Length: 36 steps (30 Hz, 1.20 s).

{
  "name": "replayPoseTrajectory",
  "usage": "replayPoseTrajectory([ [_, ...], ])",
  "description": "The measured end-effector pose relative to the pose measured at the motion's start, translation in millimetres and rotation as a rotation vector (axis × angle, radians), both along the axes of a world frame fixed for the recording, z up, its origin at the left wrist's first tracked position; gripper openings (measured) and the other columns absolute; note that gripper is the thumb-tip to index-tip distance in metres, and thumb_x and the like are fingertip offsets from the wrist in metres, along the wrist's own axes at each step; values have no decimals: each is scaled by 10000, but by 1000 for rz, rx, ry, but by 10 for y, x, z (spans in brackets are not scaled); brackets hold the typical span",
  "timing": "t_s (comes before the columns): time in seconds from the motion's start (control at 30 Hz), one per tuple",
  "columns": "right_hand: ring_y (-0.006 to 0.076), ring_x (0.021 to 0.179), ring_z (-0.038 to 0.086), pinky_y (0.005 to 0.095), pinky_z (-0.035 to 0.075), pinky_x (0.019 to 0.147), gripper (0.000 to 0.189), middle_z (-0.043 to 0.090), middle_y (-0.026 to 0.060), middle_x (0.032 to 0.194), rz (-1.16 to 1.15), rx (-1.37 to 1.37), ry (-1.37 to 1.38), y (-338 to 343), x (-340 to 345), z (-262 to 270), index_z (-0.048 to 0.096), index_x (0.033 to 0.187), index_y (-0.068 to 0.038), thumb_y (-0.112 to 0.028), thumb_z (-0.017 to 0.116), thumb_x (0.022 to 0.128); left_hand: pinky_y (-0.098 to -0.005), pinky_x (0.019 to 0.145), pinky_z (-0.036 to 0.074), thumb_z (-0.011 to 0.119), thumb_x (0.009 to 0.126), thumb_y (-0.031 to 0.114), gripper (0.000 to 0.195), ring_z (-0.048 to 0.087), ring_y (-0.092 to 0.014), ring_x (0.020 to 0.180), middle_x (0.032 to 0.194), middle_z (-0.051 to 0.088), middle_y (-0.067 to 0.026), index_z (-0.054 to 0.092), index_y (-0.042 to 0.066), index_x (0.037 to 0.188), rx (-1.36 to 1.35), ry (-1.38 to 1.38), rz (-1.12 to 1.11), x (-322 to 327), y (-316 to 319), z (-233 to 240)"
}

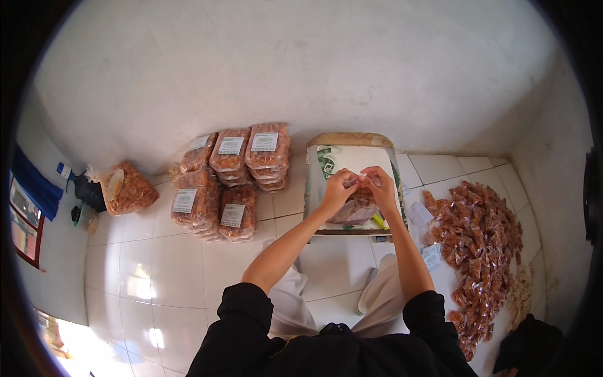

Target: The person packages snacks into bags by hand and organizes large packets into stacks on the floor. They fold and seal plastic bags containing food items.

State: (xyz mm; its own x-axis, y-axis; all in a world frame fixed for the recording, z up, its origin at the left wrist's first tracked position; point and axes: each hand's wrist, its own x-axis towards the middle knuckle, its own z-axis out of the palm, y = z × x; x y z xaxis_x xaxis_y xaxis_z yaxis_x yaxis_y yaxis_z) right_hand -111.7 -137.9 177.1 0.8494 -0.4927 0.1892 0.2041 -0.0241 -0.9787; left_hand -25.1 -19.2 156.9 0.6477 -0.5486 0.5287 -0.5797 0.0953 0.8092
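Over a low table with a worn white top [358, 155], both of my hands are at work on a clear plastic bag of reddish-brown food [354, 209]. My left hand [340, 188] pinches the bag's gathered upper edge. Close beside it, my right hand [380, 187] grips the same plastic, fingertips nearly meeting those of the left. The bag rests on the tabletop, partly covered by my hands. A bright yellow-green object [380, 221] lies at its right, by my right wrist; its kind cannot be made out.
Labelled packs of the same food [231, 181] stand stacked on the tiled floor at left. Farther left sits a large filled plastic bag [129, 188]. Many small packets [480, 245] spread at right, near printed label sheets [431, 257] and dark cloth [530, 346]. A wall [301, 70] rises behind.
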Motion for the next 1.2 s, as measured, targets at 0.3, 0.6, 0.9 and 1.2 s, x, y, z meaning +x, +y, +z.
replayPoseTrajectory([
  [0.3,201,938,483,319,396,804,557,516,60,1009,-283,-681,-62,-350,-420,-116,473,1095,-40,-197,770,650,-284,695,461,693,706,121,106,603,-191,745,784,600,-64,643,45,761,-41,69,-2,-5,-62,47],
  [0.6,232,706,558,299,441,654,59,553,107,784,-268,-624,-54,-82,-227,-94,551,873,4,-20,550,820,-247,729,456,650,775,98,110,590,-128,794,817,605,-46,601,3,802,1,91,-57,3,-90,42],
  [0.9,262,751,562,323,438,687,48,566,130,804,-632,-961,-289,65,-36,-67,488,880,-6,-33,518,855,-252,702,470,612,806,90,96,611,-134,775,815,615,-57,587,0,825,8,98,-59,-11,-41,34],
  [1.2,246,708,518,332,425,669,62,529,137,834,-476,-476,-94,109,35,-235,449,889,-11,-34,504,873,-318,724,418,628,772,144,99,600,-208,715,751,626,-53,601,51,794,-55,119,-23,-60,-90,-7],
])
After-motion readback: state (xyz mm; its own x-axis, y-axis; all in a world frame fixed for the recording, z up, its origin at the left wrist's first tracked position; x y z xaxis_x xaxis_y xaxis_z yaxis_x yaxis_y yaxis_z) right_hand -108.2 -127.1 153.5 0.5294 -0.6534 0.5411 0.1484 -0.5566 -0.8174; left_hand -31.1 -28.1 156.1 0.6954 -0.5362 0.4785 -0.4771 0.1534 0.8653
